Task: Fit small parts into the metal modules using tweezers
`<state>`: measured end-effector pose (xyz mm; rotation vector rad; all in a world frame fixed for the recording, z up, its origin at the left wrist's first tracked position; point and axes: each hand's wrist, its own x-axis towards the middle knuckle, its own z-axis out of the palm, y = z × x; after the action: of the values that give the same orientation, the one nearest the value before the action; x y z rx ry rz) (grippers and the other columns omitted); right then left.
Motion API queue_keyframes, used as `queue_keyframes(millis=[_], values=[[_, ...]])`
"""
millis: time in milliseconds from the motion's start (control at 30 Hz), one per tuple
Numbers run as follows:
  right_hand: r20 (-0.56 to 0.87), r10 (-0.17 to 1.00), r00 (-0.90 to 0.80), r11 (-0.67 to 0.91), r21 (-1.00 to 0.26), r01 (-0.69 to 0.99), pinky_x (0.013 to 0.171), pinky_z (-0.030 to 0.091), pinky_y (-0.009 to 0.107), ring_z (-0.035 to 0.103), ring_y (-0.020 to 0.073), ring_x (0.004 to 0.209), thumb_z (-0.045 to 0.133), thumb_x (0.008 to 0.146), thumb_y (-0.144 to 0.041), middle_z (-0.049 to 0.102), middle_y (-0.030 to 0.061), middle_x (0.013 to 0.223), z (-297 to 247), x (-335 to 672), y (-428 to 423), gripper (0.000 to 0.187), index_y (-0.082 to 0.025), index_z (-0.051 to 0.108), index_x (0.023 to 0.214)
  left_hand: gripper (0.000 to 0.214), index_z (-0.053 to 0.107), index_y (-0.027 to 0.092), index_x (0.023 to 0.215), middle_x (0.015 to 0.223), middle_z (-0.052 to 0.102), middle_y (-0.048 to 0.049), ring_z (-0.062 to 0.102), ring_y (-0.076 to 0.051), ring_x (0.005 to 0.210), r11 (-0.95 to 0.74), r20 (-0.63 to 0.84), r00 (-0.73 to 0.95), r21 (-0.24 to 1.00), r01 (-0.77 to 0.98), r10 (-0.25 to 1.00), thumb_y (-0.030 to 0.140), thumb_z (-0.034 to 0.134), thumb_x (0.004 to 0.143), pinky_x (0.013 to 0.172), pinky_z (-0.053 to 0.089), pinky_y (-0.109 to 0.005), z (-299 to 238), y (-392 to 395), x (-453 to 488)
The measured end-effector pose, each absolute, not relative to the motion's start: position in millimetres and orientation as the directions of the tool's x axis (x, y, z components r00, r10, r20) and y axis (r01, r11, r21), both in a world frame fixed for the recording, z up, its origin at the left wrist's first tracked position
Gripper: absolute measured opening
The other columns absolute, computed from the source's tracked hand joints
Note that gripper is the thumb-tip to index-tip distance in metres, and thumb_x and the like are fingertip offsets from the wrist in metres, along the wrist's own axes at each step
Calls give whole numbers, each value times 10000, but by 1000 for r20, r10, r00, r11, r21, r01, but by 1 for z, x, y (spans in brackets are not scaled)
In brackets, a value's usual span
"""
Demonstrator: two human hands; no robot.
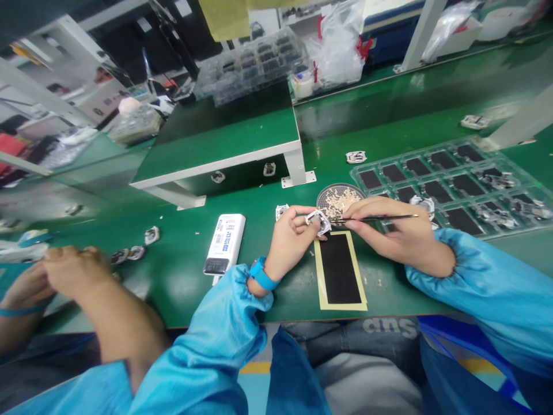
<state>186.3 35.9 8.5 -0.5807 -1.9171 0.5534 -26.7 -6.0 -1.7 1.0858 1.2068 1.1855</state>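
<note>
My left hand (pixel 294 242), with a blue wrist strap (pixel 261 274), pinches a small white-and-metal frame part (pixel 318 222) between its fingertips. My right hand (pixel 393 225) is shut on fine black tweezers (pixel 375 218), whose tips reach that part. Just beyond both hands lies a round mesh dish (pixel 338 200) holding many small beige bits. Below them sits a black pad edged with yellow tape (pixel 339 268). Another small frame part (pixel 281 211) rests near my left hand.
A clear tray with black pads (pixel 449 184) and several frame parts lies right. A white handheld device (pixel 224 243) sits left. A co-worker's hands (pixel 73 271) work at far left. A low green-topped bench (pixel 224 132) stands ahead, with a parts organizer behind it.
</note>
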Motion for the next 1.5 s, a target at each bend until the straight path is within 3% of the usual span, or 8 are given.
queue_keyframes(millis=[500, 667, 833, 933, 1133, 1500], values=[[623, 679, -389, 724, -656, 214, 857, 621, 363, 752, 216, 891, 770, 837, -206, 778, 38, 949, 9, 186, 39, 158, -229, 716, 984, 348, 604, 150, 1096, 915, 742, -62, 703, -143, 728, 15, -15, -24, 1000, -22, 1000, 281, 759, 814, 684, 614, -278, -4, -8, -28], [462, 747, -478, 565, -820, 89, 843, 635, 358, 751, 210, 899, 736, 871, -254, 769, 42, 932, 14, 189, 46, 64, -222, 702, 915, 328, 634, 158, 1095, 922, 746, -62, 709, -158, 778, 24, -24, -20, 1000, -6, 1000, 275, 756, 814, 686, 607, -270, -3, -7, -29], [369, 775, -513, 375, -922, -98, 801, 652, 357, 758, 199, 853, 740, 872, -287, 766, 43, 902, 21, 192, 49, 108, -212, 663, 880, 381, 645, 149, 1095, 912, 749, -67, 700, -162, 743, 97, -92, 46, 990, -106, 995, 285, 800, 775, 636, 600, -274, 0, -5, -31], [452, 778, -437, 441, -888, -132, 805, 656, 381, 760, 215, 872, 754, 863, -287, 770, 43, 919, 19, 190, 46, 110, -232, 688, 932, 416, 640, 151, 1099, 886, 746, -61, 700, -166, 740, 174, -150, 140, 969, -177, 979, 283, 825, 751, 630, 592, -271, 4, -6, -30], [612, 700, -369, 662, -750, 12, 881, 635, 407, 755, 231, 933, 776, 828, -195, 781, 34, 959, 7, 183, 39, 152, -249, 722, 959, 417, 639, 161, 1094, 913, 747, -65, 705, -176, 788, 239, -176, 251, 939, -247, 952, 278, 840, 748, 646, 583, -271, 9, -10, -26], [552, 771, -318, 570, -820, -41, 875, 643, 423, 759, 240, 926, 779, 835, -249, 788, 44, 957, -3, 179, 40, 105, -252, 748, 936, 407, 629, 187, 1117, 878, 733, -48, 690, -157, 755, 257, -173, 302, 929, -265, 937, 305, 823, 778, 664, 550, -265, 6, -10, -28]])
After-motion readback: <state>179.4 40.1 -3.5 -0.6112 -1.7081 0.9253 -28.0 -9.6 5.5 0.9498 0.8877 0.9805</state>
